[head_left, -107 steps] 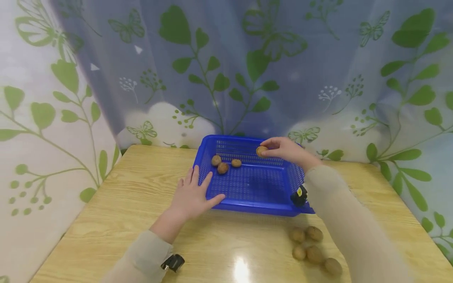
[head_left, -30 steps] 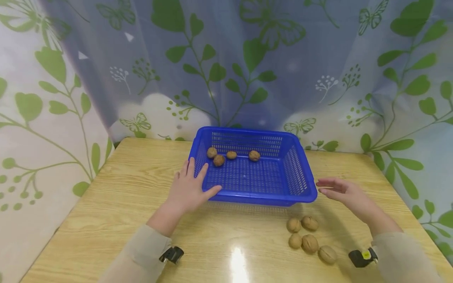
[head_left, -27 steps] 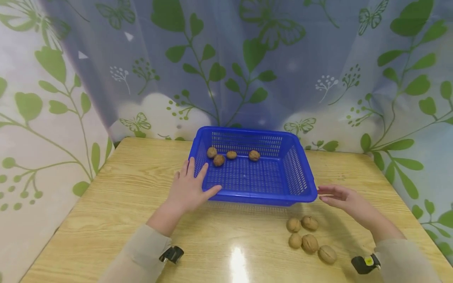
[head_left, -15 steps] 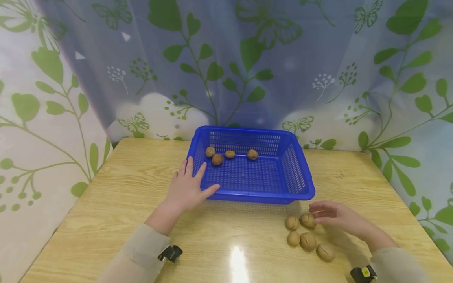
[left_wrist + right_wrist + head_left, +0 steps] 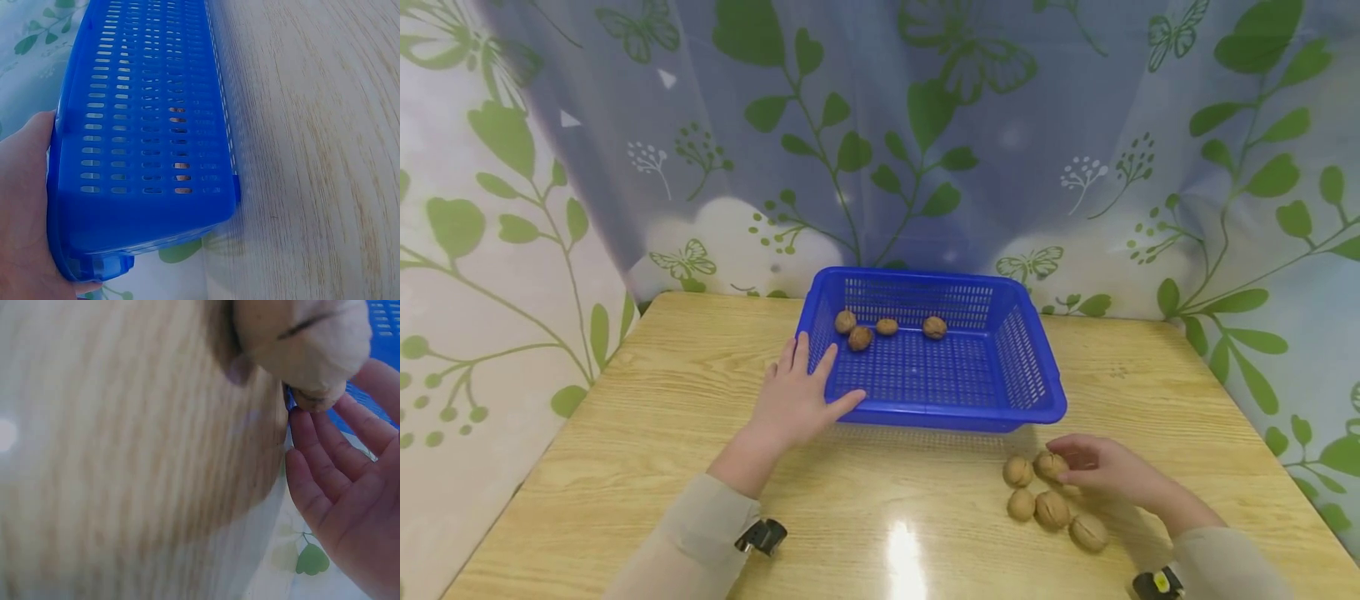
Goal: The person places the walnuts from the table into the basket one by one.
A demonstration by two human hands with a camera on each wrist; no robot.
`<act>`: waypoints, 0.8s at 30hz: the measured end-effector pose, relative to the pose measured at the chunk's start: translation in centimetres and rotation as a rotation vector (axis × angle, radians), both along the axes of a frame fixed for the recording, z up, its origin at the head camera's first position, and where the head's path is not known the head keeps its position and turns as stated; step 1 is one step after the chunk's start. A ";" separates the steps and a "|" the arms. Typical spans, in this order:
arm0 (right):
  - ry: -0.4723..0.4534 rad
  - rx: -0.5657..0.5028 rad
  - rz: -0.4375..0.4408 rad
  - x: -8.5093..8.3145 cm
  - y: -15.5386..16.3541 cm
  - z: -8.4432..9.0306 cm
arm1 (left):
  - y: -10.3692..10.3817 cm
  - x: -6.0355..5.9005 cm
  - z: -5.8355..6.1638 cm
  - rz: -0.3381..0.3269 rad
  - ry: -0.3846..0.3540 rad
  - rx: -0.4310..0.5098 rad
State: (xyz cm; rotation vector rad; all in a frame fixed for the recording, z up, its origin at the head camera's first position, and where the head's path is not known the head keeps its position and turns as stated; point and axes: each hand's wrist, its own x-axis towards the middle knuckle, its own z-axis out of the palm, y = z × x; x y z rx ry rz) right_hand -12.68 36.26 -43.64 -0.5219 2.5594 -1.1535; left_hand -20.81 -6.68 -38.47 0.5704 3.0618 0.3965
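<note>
Behind our wooden table (image 5: 647,433) hangs a leaf-print curtain (image 5: 925,142); our left hand (image 5: 795,402), fingers spread, rests on the blue basket (image 5: 1037,392), our right hand (image 5: 1105,468) pinches a walnut (image 5: 1048,464).

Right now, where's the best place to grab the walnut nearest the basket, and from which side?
Pinch that walnut across its rounded middle, coming from above and the right, where the right hand already touches it. Another walnut crowds its left; the blue basket stands just behind.
</note>
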 end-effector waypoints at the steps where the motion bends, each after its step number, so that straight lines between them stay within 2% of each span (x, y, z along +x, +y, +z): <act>1: 0.001 0.005 -0.004 0.0 -0.1 0.0 | 0.0 0.0 0.0 -0.001 0.000 -0.002; 11: 0.006 0.035 -0.033 0.5 -0.2 0.2 | 0.0 -0.1 0.0 0.007 -0.011 -0.001; 24: 0.091 0.071 -0.133 2.0 -0.1 3.0 | 0.0 -0.1 -0.3 0.003 0.002 -0.003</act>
